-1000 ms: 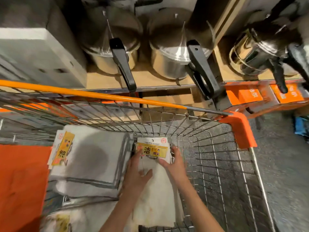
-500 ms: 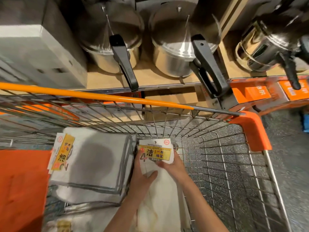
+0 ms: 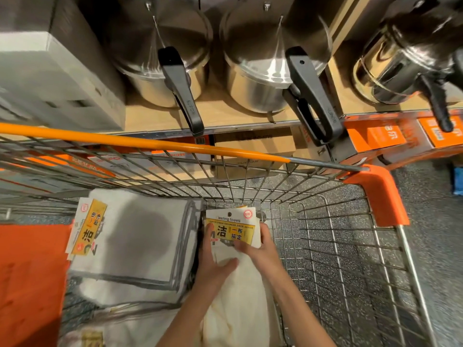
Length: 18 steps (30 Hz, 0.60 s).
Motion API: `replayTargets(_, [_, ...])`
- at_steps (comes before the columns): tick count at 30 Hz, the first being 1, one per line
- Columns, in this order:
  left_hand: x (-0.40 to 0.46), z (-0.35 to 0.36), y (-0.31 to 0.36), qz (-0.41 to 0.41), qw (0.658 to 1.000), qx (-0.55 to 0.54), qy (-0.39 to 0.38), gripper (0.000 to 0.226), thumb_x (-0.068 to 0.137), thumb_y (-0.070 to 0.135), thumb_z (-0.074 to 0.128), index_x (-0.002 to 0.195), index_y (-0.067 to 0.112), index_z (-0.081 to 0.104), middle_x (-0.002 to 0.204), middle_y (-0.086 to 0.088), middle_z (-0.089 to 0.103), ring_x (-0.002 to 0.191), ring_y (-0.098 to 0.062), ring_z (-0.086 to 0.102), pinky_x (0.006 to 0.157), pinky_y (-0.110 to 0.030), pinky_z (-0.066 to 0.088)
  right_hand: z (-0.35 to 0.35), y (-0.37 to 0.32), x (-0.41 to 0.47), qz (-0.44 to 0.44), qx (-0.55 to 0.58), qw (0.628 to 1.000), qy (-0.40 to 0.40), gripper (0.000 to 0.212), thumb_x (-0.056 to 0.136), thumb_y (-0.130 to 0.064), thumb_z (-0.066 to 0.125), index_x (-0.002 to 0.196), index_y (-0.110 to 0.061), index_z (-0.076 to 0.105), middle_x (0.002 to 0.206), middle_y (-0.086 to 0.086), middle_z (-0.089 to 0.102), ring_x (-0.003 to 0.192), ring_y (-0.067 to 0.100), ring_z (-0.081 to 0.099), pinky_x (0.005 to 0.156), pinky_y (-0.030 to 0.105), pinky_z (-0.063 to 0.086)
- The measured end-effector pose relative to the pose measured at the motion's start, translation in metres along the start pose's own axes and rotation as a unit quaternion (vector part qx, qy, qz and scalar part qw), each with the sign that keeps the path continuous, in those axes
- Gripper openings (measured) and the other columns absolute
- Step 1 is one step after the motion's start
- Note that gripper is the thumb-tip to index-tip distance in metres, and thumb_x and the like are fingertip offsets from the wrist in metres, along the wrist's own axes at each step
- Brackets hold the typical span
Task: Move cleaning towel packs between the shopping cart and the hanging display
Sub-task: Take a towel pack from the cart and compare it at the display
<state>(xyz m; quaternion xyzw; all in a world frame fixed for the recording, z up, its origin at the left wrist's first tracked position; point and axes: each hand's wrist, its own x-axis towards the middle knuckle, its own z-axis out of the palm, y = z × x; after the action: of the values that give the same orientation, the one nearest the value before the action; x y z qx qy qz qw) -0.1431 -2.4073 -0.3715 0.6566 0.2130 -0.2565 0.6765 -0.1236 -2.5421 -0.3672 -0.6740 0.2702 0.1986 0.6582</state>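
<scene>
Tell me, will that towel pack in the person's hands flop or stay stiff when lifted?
Probably both: the towel pack has a flat card header that looks stiff, while the cream cloth below sags in soft folds. It likely weighs little, since both hands hold it by the fingers.

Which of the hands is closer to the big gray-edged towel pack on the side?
Left. The left hand sits right beside the gray-edged towel pack; the right hand is on the held pack's far side.
</scene>
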Motion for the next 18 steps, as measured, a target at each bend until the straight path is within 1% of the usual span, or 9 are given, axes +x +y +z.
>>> replayTargets(3, [0.003, 0.001, -0.003, 0.003, 1.000, -0.001, 0.005, 0.094, 0.063, 0.002, 0.069, 0.138, 0.033, 0.023, 0.128, 0.020, 0.041, 0.113, 0.016, 0.040, 0.078, -0.001, 0.040, 0.003, -0.004, 0.000, -0.016, -0.005, 1.000, 0.010, 0.056, 0.057, -0.014, 0.081, 0.105, -0.024, 0.055, 0.105, 0.006, 0.066, 0.095, 0.018, 0.065, 0.068, 0.020, 0.052])
replayTargets(5, [0.003, 0.002, -0.002, 0.001, 1.000, 0.014, 0.017, 0.099, 0.062, 0.002, 0.068, 0.142, 0.032, 0.018, 0.126, 0.024, 0.039, 0.114, 0.017, 0.037, 0.076, 0.003, 0.037, 0.005, -0.007, 0.002, -0.011, 0.000, 1.000, -0.003, 0.060, 0.056, -0.014, 0.081, 0.108, -0.021, 0.053, 0.102, 0.003, 0.069, 0.096, 0.020, 0.066, 0.072, 0.027, 0.054])
replayTargets(7, [0.002, 0.002, -0.001, -0.003, 0.999, 0.024, 0.023, 0.101, 0.061, 0.006, 0.068, 0.142, 0.035, 0.016, 0.127, 0.024, 0.037, 0.113, 0.022, 0.033, 0.078, 0.004, 0.033, 0.005, -0.010, 0.004, -0.006, -0.009, 1.000, -0.010, 0.062, 0.052, -0.019, 0.084, 0.105, -0.024, 0.052, 0.097, -0.002, 0.070, 0.093, 0.017, 0.067, 0.074, 0.031, 0.056])
replayTargets(9, [0.003, 0.002, 0.002, -0.009, 0.999, 0.031, 0.022, 0.102, 0.067, -0.002, 0.070, 0.145, 0.033, 0.015, 0.131, 0.017, 0.036, 0.113, 0.017, 0.034, 0.078, 0.003, 0.032, 0.005, -0.011, 0.007, -0.004, -0.023, 1.000, 0.004, 0.061, 0.047, -0.027, 0.087, 0.098, -0.034, 0.053, 0.100, 0.000, 0.069, 0.097, 0.021, 0.066, 0.080, 0.044, 0.056])
replayTargets(11, [0.005, 0.003, 0.002, -0.008, 0.999, 0.037, 0.024, 0.101, 0.070, -0.008, 0.068, 0.146, 0.030, 0.014, 0.134, 0.012, 0.033, 0.113, 0.015, 0.034, 0.073, 0.007, 0.031, 0.007, -0.012, 0.006, -0.009, -0.042, 0.999, 0.023, 0.058, 0.045, -0.033, 0.086, 0.093, -0.039, 0.053, 0.102, 0.003, 0.067, 0.100, 0.026, 0.064, 0.081, 0.051, 0.054])
replayTargets(13, [0.004, 0.005, 0.003, -0.010, 0.999, 0.044, 0.024, 0.101, 0.072, -0.009, 0.067, 0.147, 0.032, 0.012, 0.138, 0.009, 0.031, 0.119, 0.004, 0.036, 0.069, 0.008, 0.031, 0.007, -0.015, 0.003, -0.011, -0.059, 0.997, 0.043, 0.057, 0.046, -0.032, 0.085, 0.093, -0.036, 0.053, 0.100, 0.002, 0.068, 0.098, 0.025, 0.064, 0.079, 0.051, 0.054])
replayTargets(15, [0.004, 0.005, 0.003, -0.007, 0.999, 0.047, 0.028, 0.104, 0.070, -0.002, 0.070, 0.144, 0.040, 0.011, 0.141, 0.005, 0.032, 0.126, -0.006, 0.034, 0.070, 0.006, 0.035, 0.005, -0.017, 0.002, -0.007, -0.050, 0.998, 0.038, 0.058, 0.048, -0.024, 0.085, 0.095, -0.029, 0.052, 0.098, 0.001, 0.069, 0.095, 0.023, 0.066, 0.079, 0.050, 0.055])
replayTargets(17, [0.004, 0.004, 0.002, -0.010, 0.999, 0.040, 0.031, 0.103, 0.065, 0.005, 0.068, 0.141, 0.046, 0.012, 0.142, 0.004, 0.033, 0.128, -0.009, 0.035, 0.070, 0.002, 0.039, 0.005, -0.019, 0.003, -0.002, -0.048, 0.998, 0.030, 0.062, 0.045, -0.025, 0.086, 0.096, -0.027, 0.051, 0.103, 0.004, 0.066, 0.099, 0.025, 0.065, 0.082, 0.049, 0.055])
replayTargets(18, [0.005, 0.004, 0.002, -0.010, 0.999, 0.039, 0.033, 0.103, 0.066, 0.003, 0.068, 0.140, 0.047, 0.012, 0.142, 0.004, 0.034, 0.128, -0.009, 0.036, 0.070, 0.002, 0.040, 0.006, -0.020, 0.004, -0.006, -0.051, 0.998, 0.037, 0.064, 0.042, -0.029, 0.086, 0.095, -0.029, 0.051, 0.106, 0.006, 0.063, 0.101, 0.026, 0.063, 0.083, 0.048, 0.054])
